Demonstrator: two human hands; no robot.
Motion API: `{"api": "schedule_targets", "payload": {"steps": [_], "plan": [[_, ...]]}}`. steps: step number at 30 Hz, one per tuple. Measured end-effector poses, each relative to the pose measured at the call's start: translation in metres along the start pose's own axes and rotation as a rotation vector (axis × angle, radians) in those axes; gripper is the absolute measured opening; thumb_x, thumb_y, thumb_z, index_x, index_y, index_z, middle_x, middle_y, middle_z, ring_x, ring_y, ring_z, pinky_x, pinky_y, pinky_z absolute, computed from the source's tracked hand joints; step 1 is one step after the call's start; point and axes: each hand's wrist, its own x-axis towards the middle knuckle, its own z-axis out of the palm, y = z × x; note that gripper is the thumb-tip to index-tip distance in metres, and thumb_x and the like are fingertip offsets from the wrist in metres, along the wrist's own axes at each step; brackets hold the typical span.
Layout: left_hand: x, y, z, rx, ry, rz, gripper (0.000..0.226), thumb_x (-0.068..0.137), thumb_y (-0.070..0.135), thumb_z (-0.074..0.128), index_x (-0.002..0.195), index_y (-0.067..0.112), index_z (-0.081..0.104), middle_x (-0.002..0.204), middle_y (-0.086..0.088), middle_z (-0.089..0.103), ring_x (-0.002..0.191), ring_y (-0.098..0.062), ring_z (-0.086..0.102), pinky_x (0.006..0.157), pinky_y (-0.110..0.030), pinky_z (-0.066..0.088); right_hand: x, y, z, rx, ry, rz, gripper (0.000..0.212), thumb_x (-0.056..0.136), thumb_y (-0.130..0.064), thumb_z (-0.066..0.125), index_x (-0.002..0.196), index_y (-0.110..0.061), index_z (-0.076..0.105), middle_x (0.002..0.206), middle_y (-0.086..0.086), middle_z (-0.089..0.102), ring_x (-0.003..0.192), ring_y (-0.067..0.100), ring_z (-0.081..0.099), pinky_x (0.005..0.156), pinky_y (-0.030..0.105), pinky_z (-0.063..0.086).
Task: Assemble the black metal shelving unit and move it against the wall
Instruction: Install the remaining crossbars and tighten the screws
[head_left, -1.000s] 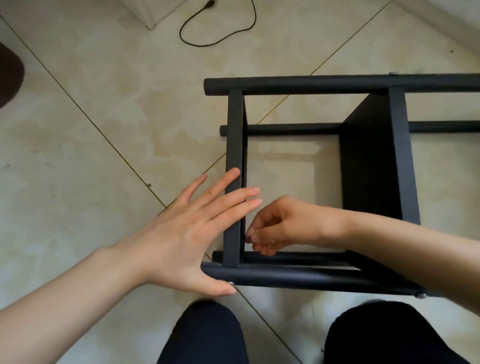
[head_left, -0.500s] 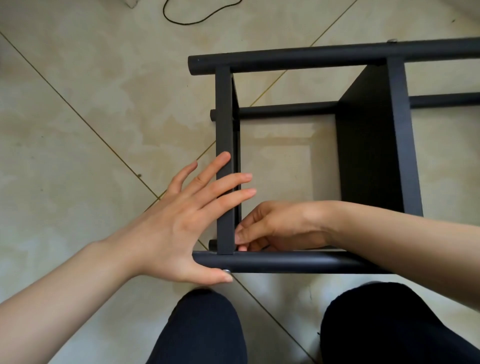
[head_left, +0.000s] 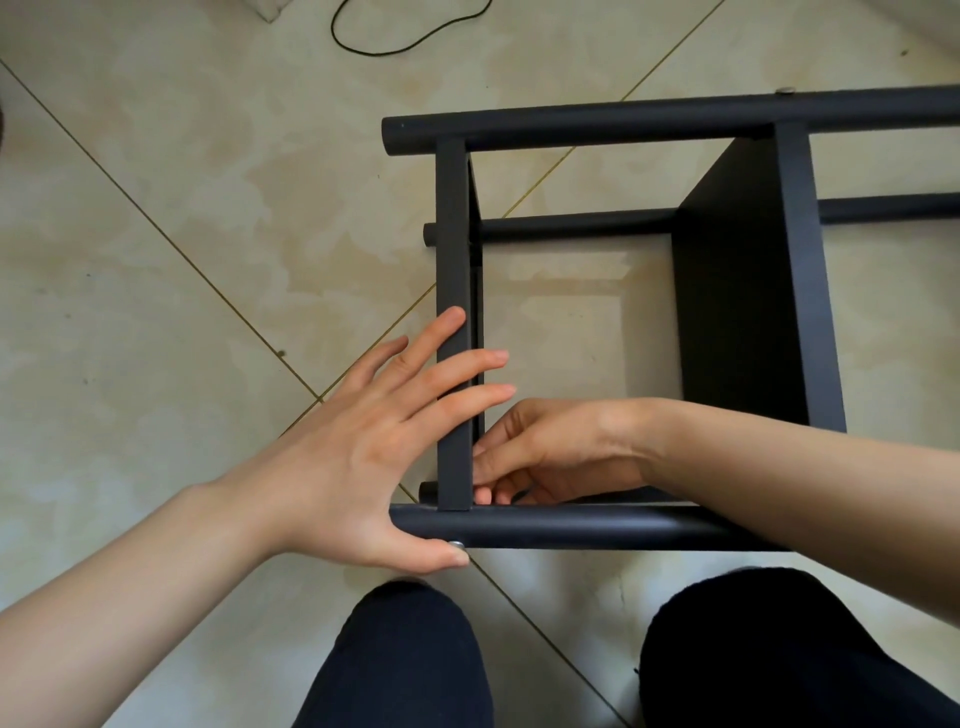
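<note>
Shelving unit (head_left: 727, 312), black metal, is lying on its side on the tiled floor (head_left: 182, 260) just ahead of the person's knees (head_left: 410, 649), its round posts running left to right across the view so that the long axis is stretching away to the person's right and out of frame. The end shelf panel (head_left: 453, 260) is standing on edge at the left end, crossing between the far post (head_left: 623, 122) and the near post (head_left: 571, 525), with a second panel (head_left: 753, 291) parallel to it further right. The left hand (head_left: 363, 457) is lying flat with fingers spread over the outer face of that end panel, thumb resting by a silver screw head (head_left: 456, 544) on the near post. The right hand (head_left: 545, 452) is reaching in from the right, inside the frame, fingers curled at the inner corner where panel meets post; whether they are pinching a fastener cannot be told. Both hands are meeting at this near-left joint, the left bracing from outside, the right working from inside. A black cable (head_left: 410, 36) is lying well apart on the floor beyond.
</note>
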Motion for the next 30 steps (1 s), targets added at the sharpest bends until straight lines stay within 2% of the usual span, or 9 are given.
{"api": "schedule_targets", "payload": {"steps": [5,8,12,15,20,26,30], "plan": [[-0.0003,0.0007,-0.0002,-0.030,0.004,-0.002,0.106,0.068,0.073,0.069,0.155,0.025,0.031,0.167,0.011,0.014,0.156,-0.025,-0.003,0.115,-0.042,0.026,0.0009,-0.0002,-0.0017,0.009,-0.010,0.020,0.011,0.094,-0.011,0.062,0.089,-0.009,0.071,0.079,0.003,0.066,0.071,0.012,0.055,0.081,0.027,0.046],[-0.0005,0.0013,-0.0012,-0.078,0.004,-0.010,0.106,0.066,0.069,0.073,0.154,0.026,0.033,0.166,0.012,0.015,0.156,-0.024,-0.003,0.111,-0.041,0.034,0.0014,-0.0007,-0.0002,-0.028,-0.008,0.013,0.019,0.095,-0.015,0.062,0.079,-0.015,0.073,0.074,0.000,0.065,0.069,0.011,0.055,0.076,0.026,0.046],[-0.0004,0.0019,-0.0003,-0.090,0.010,-0.008,0.105,0.065,0.066,0.075,0.153,0.024,0.035,0.166,0.011,0.017,0.156,-0.024,-0.002,0.113,-0.038,0.029,0.0034,-0.0012,0.0023,-0.120,0.029,0.010,0.029,0.095,-0.019,0.064,0.066,-0.018,0.070,0.069,0.000,0.062,0.067,0.012,0.056,0.071,0.025,0.046],[-0.0002,0.0018,-0.0004,-0.092,0.016,-0.001,0.105,0.065,0.066,0.075,0.153,0.025,0.035,0.166,0.011,0.018,0.156,-0.024,-0.001,0.113,-0.038,0.031,0.0052,-0.0014,0.0030,-0.132,0.032,0.025,0.027,0.095,-0.018,0.062,0.069,-0.017,0.068,0.070,0.001,0.060,0.068,0.013,0.055,0.074,0.027,0.045],[0.0001,0.0017,-0.0007,-0.088,0.010,0.003,0.104,0.065,0.068,0.073,0.153,0.025,0.035,0.166,0.012,0.017,0.156,-0.024,-0.002,0.110,-0.037,0.035,0.0058,0.0006,0.0014,-0.051,0.009,0.008,0.011,0.095,-0.010,0.060,0.088,-0.011,0.068,0.078,0.001,0.063,0.069,0.012,0.055,0.076,0.027,0.046],[0.0003,0.0025,-0.0026,-0.093,-0.004,-0.009,0.104,0.067,0.068,0.072,0.154,0.027,0.033,0.166,0.013,0.015,0.156,-0.023,-0.003,0.105,-0.044,0.047,0.0016,-0.0018,-0.0051,-0.065,-0.005,0.029,0.016,0.092,-0.014,0.065,0.079,-0.015,0.073,0.075,-0.001,0.066,0.069,0.010,0.056,0.077,0.028,0.045],[0.0004,0.0028,-0.0024,-0.093,0.003,0.001,0.105,0.067,0.068,0.072,0.154,0.026,0.032,0.166,0.013,0.016,0.156,-0.023,-0.003,0.105,-0.040,0.045,0.0031,-0.0022,-0.0041,-0.098,-0.002,0.037,0.031,0.092,-0.020,0.066,0.063,-0.023,0.074,0.068,-0.004,0.063,0.069,0.011,0.055,0.075,0.026,0.045]]}}
